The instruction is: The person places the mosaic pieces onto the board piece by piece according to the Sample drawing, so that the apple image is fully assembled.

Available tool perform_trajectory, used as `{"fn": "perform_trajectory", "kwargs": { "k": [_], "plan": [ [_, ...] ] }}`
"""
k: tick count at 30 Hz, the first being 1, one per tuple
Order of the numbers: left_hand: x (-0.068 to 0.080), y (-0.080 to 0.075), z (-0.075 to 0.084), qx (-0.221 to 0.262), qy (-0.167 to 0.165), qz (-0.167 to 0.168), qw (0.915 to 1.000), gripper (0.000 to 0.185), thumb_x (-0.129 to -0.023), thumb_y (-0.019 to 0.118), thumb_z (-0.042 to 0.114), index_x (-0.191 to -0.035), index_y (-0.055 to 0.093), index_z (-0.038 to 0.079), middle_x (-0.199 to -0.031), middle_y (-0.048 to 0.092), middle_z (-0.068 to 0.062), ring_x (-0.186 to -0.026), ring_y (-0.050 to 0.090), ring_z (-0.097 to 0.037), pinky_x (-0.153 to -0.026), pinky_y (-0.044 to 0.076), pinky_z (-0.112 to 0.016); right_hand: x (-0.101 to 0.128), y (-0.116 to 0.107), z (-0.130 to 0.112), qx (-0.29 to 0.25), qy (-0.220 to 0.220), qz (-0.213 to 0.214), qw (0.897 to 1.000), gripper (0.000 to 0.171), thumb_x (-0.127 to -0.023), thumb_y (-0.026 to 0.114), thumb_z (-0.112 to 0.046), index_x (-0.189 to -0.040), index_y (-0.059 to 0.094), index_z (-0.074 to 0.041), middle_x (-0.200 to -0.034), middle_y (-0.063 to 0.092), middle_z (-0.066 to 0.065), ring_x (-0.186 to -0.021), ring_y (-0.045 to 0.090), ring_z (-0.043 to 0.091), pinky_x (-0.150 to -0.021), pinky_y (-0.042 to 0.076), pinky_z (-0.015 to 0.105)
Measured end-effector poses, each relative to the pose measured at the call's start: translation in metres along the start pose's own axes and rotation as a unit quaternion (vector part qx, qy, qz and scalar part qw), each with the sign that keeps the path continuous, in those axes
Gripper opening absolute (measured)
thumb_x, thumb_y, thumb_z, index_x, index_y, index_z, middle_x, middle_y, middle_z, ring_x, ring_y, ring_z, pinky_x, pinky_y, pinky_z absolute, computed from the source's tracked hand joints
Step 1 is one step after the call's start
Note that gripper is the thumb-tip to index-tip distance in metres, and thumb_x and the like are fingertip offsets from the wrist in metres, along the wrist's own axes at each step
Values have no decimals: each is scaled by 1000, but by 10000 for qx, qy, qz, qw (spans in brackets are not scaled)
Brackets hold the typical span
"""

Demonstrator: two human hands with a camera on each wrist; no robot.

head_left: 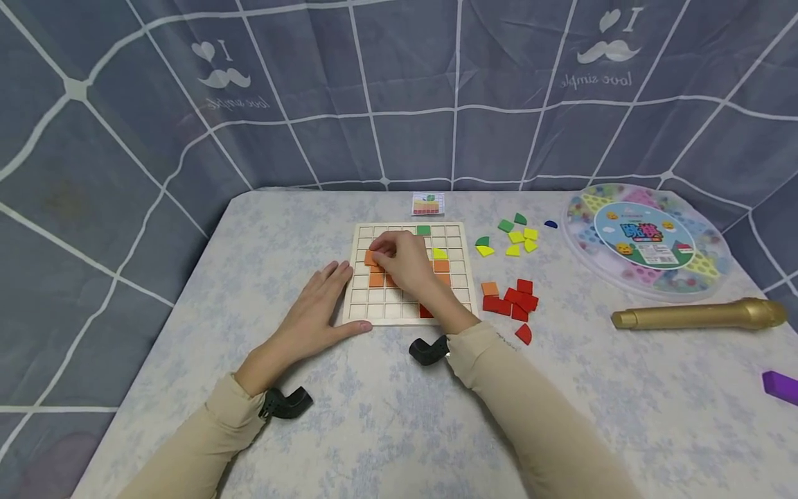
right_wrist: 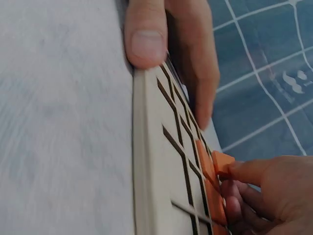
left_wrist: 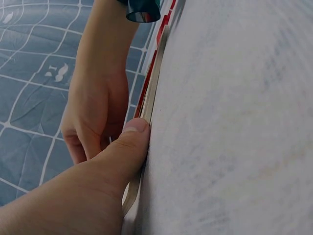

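Note:
A wooden grid board (head_left: 458, 291) lies flat on the table, with orange, yellow, green and red tiles in some cells. My right hand (head_left: 402, 260) reaches over it and pinches an orange tile (head_left: 371, 258) at the board's left part; the right wrist view shows that orange tile (right_wrist: 221, 163) tilted above the grid board (right_wrist: 146, 161). My left hand (head_left: 318, 305) lies flat beside the board's left edge, fingers straight, thumb (left_wrist: 128, 147) pressed against the front corner of the board (left_wrist: 154, 83).
Loose red tiles (head_left: 514, 301) and an orange one lie right of the board; green and yellow tiles (head_left: 517, 237) sit behind them. A round plastic game box (head_left: 645, 239), a gold microphone (head_left: 698, 316), a purple block (head_left: 781, 385) and a small card (head_left: 427, 203) share the table.

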State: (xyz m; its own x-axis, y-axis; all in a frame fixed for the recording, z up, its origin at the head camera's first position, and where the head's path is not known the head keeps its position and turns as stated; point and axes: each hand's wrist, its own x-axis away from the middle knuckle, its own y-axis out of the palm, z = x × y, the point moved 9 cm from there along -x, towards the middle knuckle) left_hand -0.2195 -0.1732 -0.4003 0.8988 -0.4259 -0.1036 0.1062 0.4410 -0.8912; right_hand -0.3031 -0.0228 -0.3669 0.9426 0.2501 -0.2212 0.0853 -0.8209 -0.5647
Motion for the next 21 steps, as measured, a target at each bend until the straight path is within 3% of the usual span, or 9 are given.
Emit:
{"fn": "perform_trajectory", "kwargs": {
  "k": [8, 13, 21],
  "plan": [
    [-1, 2, 1, -7, 49, -45, 10000, 110, -90, 77, 59, -168, 23, 3, -175, 23, -15, -165, 11, -33, -133, 6, -54, 4, 13, -8, 295, -147, -97, 9994, 11, -99, 75, -12, -108, 81, -8, -97, 79, 4, -86, 68, 16, -77, 55, 27],
    [-1, 2, 3, -35, 98, -32, 9999, 109, -91, 76, 60, -168, 23, 3, -175, 23, -15, -165, 12, -34, -133, 6, -54, 11, 17, -11, 466, -302, -336, 9979, 15, -98, 75, -9, -112, 81, -7, -107, 78, 6, -93, 71, 17, -84, 58, 29],
    [0, 1, 2, -86, 115, 19, 9999, 110, -91, 77, 59, -168, 22, 2, -174, 23, -17, -164, 12, -36, -133, 7, -55, 22, 22, -23, 1181, -856, -687, 9869, 20, -99, 72, -8, -117, 80, -6, -111, 77, 6, -101, 63, 21, -89, 54, 35]
  ]
}}
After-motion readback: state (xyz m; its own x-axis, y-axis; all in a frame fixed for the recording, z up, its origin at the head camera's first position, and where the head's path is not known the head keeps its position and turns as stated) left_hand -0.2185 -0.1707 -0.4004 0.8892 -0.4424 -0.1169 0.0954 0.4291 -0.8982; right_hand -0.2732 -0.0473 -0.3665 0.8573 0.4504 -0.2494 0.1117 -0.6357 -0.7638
